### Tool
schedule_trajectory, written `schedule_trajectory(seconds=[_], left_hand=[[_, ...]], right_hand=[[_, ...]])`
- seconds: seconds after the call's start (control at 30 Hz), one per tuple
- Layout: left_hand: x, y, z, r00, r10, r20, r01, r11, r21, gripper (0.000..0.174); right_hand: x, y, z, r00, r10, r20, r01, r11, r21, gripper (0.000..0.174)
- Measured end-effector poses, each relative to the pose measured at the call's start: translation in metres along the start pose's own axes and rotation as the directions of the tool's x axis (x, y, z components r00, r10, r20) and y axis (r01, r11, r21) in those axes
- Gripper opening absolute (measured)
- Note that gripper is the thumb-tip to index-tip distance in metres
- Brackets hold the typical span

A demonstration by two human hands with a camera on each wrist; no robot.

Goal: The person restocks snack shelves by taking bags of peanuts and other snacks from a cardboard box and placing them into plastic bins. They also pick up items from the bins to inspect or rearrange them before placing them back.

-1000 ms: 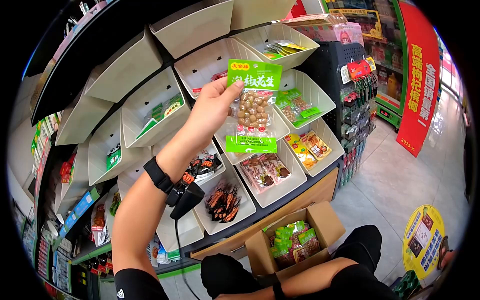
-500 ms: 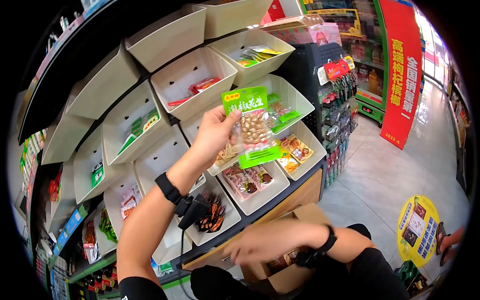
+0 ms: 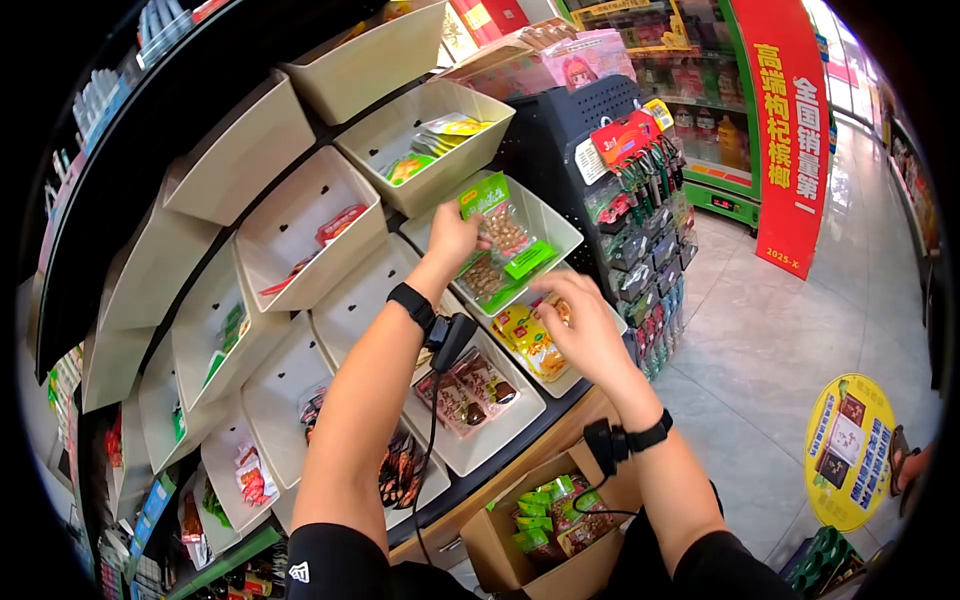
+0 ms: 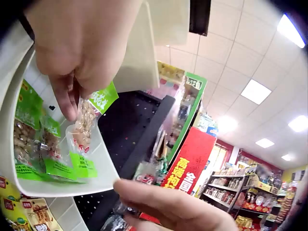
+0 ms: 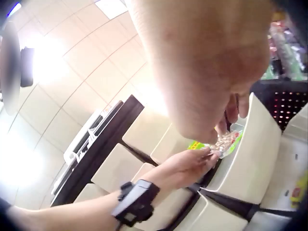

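My left hand (image 3: 468,228) pinches a clear snack packet with green bands (image 3: 503,228) by its top edge, inside a cream shelf bin (image 3: 556,228). The left wrist view shows my thumb and fingers (image 4: 67,98) holding that packet (image 4: 86,127) over other green packets (image 4: 33,139) lying in the bin (image 4: 72,188). My right hand (image 3: 562,296) hovers just below the bin's front rim, over a lower bin of yellow packets (image 3: 528,340); its fingers are relaxed and hold nothing. The right wrist view is mostly my right palm (image 5: 207,62), with the left hand (image 5: 190,166) beyond it.
Rows of tilted cream bins (image 3: 300,225) with assorted snack packets fill the rack. An open cardboard box (image 3: 500,545) of green packets sits at my knees. A black pegboard stand (image 3: 630,190) and a red banner (image 3: 790,130) stand to the right, with tiled floor (image 3: 780,330) beyond.
My left hand has carried the green packet from mid-air into the upper right bin. My right hand has risen from the cardboard box to just under that bin.
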State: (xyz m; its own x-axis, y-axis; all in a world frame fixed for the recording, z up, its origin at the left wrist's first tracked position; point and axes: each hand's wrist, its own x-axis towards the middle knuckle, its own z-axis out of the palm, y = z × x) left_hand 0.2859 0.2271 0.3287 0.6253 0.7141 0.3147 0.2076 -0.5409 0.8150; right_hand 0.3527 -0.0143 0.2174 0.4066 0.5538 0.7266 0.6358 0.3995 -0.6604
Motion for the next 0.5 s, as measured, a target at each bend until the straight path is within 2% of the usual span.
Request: schedule_trajectory(seconds=[0.07, 0.17, 0.27, 0.3, 0.37, 0.4, 0.47, 0.5], left_hand=[[0.022, -0.017, 0.008, 0.998, -0.053, 0.013, 0.054, 0.998, -0.012, 0.027], [0.040, -0.038, 0.020, 0.998, -0.054, -0.046, 0.055, 0.998, 0.035, 0.030], [0.057, -0.059, 0.023, 0.993, -0.050, -0.106, 0.068, 0.982, 0.174, 0.044], [0.060, -0.064, 0.026, 0.985, -0.054, -0.165, 0.102, 0.950, 0.294, 0.050], [0.027, -0.025, 0.037, 0.959, -0.039, -0.282, 0.183, 0.842, 0.508, 0.063], [0.022, -0.030, 0.038, 0.959, 0.126, -0.252, 0.075, 0.749, 0.658, 0.069], [0.015, -0.039, 0.040, 0.902, 0.420, -0.101, -0.112, 0.453, 0.884, 0.082], [0.016, -0.040, 0.042, 0.952, 0.305, -0.003, -0.141, 0.447, 0.883, 0.086]], right_hand=[[-0.008, -0.002, -0.011, 0.979, 0.185, 0.089, -0.199, 0.960, 0.198, 0.020], [-0.005, -0.004, -0.023, 0.968, 0.215, 0.127, -0.239, 0.946, 0.221, 0.019], [-0.010, 0.000, -0.025, 0.958, 0.227, 0.177, -0.272, 0.913, 0.305, 0.018], [-0.010, -0.002, -0.027, 0.949, 0.235, 0.208, -0.294, 0.899, 0.325, 0.018], [-0.010, -0.002, -0.031, 0.959, 0.182, 0.216, -0.249, 0.908, 0.337, 0.017], [-0.010, -0.002, -0.034, 0.960, 0.169, 0.224, -0.236, 0.916, 0.323, 0.016], [-0.009, -0.006, -0.041, 0.958, 0.171, 0.229, -0.236, 0.925, 0.299, 0.015], [-0.009, -0.005, -0.042, 0.956, 0.176, 0.235, -0.242, 0.925, 0.292, 0.015]])
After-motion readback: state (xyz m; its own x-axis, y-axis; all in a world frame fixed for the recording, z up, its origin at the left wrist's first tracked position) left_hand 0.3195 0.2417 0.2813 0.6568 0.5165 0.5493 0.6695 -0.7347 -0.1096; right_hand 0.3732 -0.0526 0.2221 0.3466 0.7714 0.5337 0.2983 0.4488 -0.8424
